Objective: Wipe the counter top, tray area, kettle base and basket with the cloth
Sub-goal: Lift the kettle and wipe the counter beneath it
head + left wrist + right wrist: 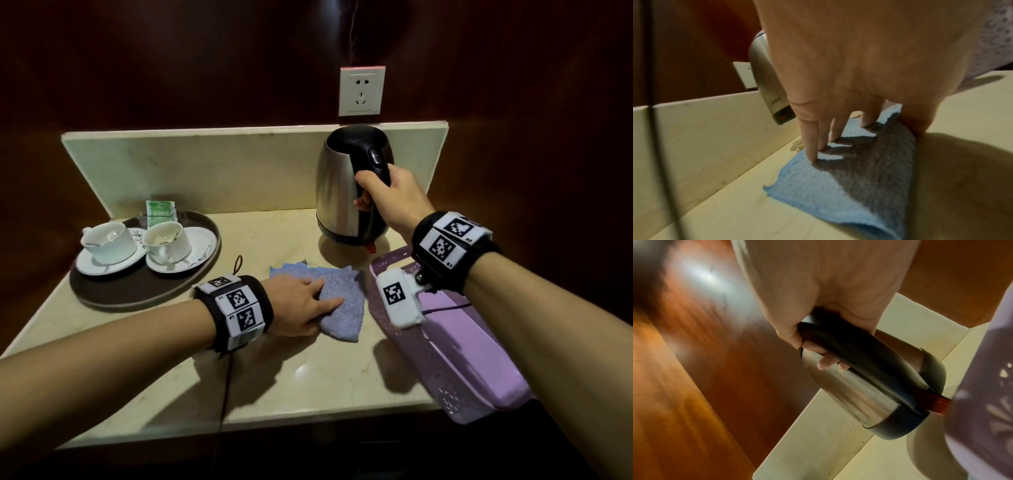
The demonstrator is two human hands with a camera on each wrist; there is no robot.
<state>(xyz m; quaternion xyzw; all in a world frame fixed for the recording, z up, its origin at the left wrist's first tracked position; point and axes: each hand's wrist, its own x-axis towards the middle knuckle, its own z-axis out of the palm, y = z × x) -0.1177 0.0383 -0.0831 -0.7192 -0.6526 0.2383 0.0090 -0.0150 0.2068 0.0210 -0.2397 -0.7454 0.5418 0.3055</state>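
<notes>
tray (102,294): left of frame, dark round, on the surface (291,377); carries two white cups on saucers (109,242) (168,240) and a green sachet (160,209) at its back edge, print too small to read
left hand (297,304): centre frame, fingers straight, pressing flat on the cloth, not curled round it
cloth (342,291): blue, folded, flat on the surface between tray and basket, just below the kettle in frame
socket (361,91): white, upper centre on the dark wall, nothing plugged in
kettle (337,192): steel body, black handle and base ring, right of centre; a faint logo on the body in the left wrist view, blurred and unreadable
right hand (390,195): wrapped round the kettle handle, firm grasp
kettle contact: lifted off or resting on the surface, cannot tell
basket (455,387): purple perforated plastic, lower right, overhanging the front edge of the surface
wristbands: black-and-white square code markers, small digits unreadable
</notes>
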